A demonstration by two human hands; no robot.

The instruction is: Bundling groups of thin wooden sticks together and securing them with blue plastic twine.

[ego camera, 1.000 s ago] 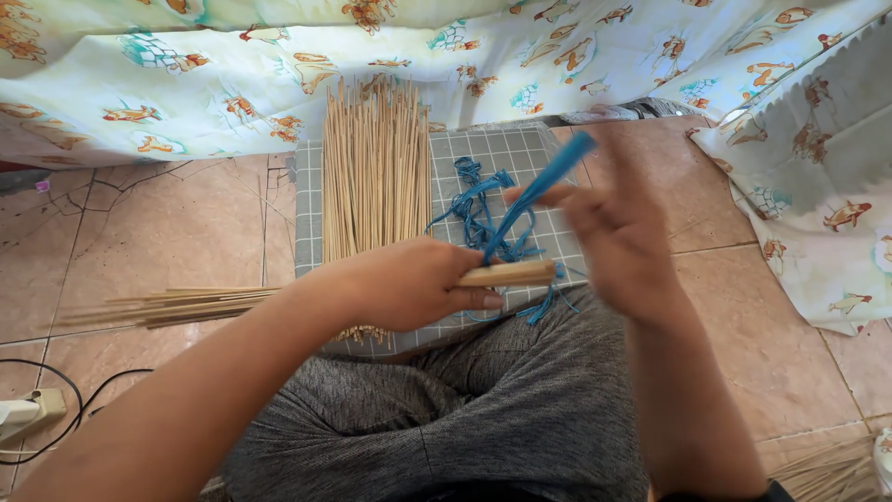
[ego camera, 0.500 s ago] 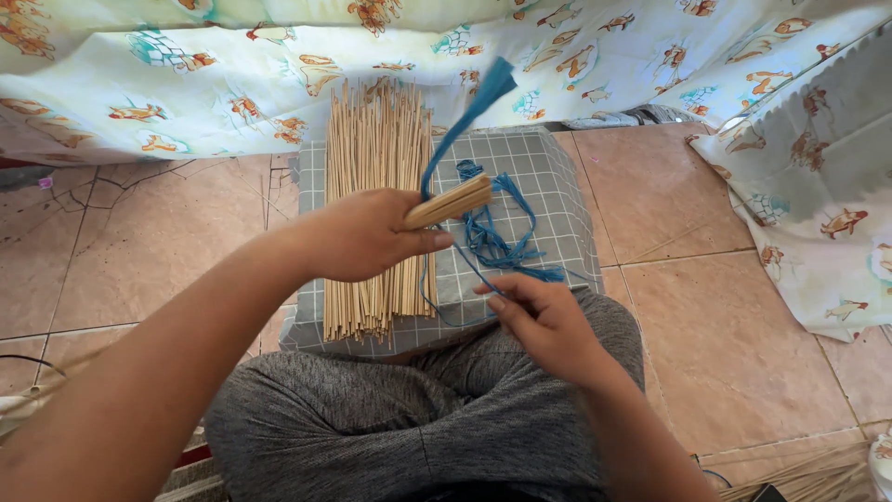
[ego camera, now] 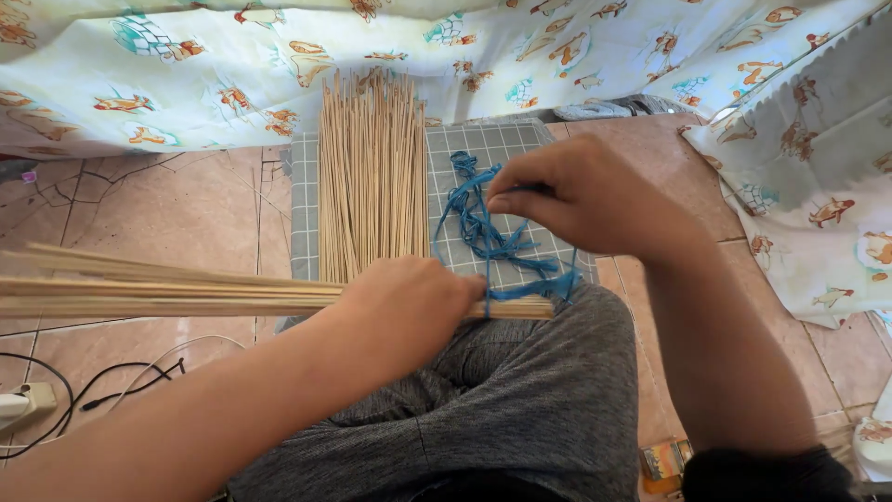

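My left hand (ego camera: 409,311) grips a bundle of thin bamboo sticks (ego camera: 167,290) that lies level across my lap, its long end pointing left. A blue string (ego camera: 487,279) runs up from the bundle's right end to my right hand (ego camera: 581,195), which pinches it taut above a tangle of blue strings (ego camera: 483,228). That tangle lies on a grey checked mat (ego camera: 520,153). A loose pile of sticks (ego camera: 370,177) rests on the mat's left half, pointing away from me.
A patterned cloth (ego camera: 232,74) hangs across the back and down the right side (ego camera: 818,177). Tiled floor (ego camera: 158,214) spreads to the left. A black cable (ego camera: 111,390) and a white plug (ego camera: 23,404) lie at the lower left.
My left hand has swung the bundle down from pointing up-right to level across my lap. My right hand has risen from my knee to above the mat, pulling a string tight.
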